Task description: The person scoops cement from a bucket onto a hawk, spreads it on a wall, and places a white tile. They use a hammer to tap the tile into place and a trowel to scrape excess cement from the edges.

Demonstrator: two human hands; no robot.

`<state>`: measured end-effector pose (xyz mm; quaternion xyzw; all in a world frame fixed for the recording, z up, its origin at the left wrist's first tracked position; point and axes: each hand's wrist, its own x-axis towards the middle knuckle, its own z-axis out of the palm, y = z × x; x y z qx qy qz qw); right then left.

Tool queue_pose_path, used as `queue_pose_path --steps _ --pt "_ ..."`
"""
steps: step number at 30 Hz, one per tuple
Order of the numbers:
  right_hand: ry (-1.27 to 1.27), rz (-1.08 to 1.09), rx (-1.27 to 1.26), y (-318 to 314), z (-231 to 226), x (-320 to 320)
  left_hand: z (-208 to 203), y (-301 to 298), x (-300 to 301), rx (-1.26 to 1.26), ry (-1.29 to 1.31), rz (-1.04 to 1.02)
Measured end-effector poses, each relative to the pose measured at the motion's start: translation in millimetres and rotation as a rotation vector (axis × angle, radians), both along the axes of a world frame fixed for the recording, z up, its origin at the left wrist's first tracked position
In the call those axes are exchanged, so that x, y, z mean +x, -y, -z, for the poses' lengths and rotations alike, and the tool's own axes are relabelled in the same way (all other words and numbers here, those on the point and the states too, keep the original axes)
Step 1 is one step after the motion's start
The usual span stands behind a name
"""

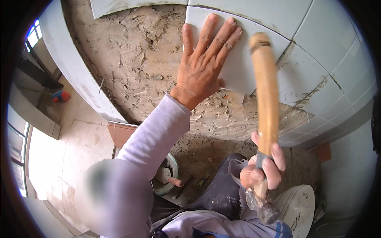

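My left hand (204,63) lies flat on a white wall tile (242,59), fingers spread and pointing up. The tile's left edge borders rough, wet-looking mortar (135,51). My right hand (266,170) is wrapped round a hammer (266,91) close to its head. The worn metal head points down toward me, while the pale wooden handle rises in front of the tile, its end slightly smeared by motion. Dark tape shows at the grip. I cannot tell whether the handle's end touches the tile.
Set tiles (337,35) with smudged joints continue up and right. A bucket (176,166) with a trowel (172,180) stands below my left forearm. A round white lid or bucket top (303,202) is at lower right. Left, a white tile strip (71,51) edges the mortar, with a thin string.
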<state>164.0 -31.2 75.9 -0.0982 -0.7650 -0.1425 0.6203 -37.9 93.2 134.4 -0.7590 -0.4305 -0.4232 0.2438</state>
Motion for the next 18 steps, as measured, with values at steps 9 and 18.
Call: queue_pose_path --steps 9,18 --pt "0.062 0.032 0.064 -3.3 -2.8 2.8 -0.7 0.3 2.2 0.008 -0.052 -0.084" --pt "0.052 0.055 0.041 -6.3 -0.5 0.4 -1.7 0.0 2.2 0.004 -0.071 -0.102"
